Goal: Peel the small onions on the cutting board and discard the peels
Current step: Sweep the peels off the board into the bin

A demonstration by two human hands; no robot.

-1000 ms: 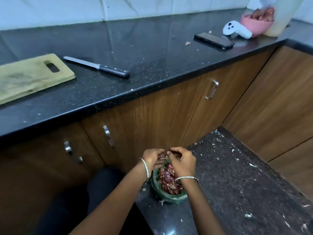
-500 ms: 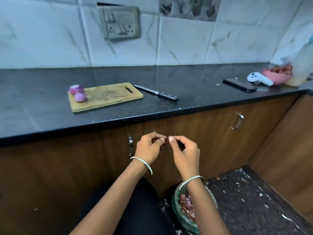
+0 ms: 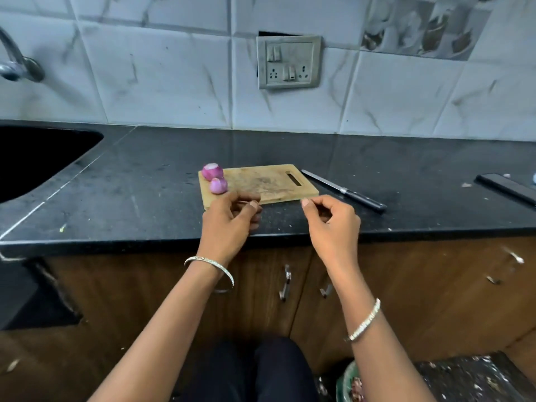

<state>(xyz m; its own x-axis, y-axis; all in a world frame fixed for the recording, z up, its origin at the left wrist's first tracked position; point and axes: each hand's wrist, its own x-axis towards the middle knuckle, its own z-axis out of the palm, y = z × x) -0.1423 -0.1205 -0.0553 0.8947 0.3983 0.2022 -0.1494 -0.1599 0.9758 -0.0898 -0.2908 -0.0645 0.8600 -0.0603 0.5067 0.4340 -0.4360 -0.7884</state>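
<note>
Two small peeled purple onions [image 3: 213, 171] touching at left end of tan wooden cutting board [image 3: 261, 184], black stone counter [image 3: 145, 184], left hand [image 3: 229, 220] curled at board's near edge, grasp unclear, right hand [image 3: 333, 224] loosely curled, empty, black-handled knife [image 3: 345, 191] beside board.

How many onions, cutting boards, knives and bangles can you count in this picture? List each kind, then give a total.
Onions: 2
Cutting board: 1
Knife: 1
Bangles: 2
Total: 6
</note>
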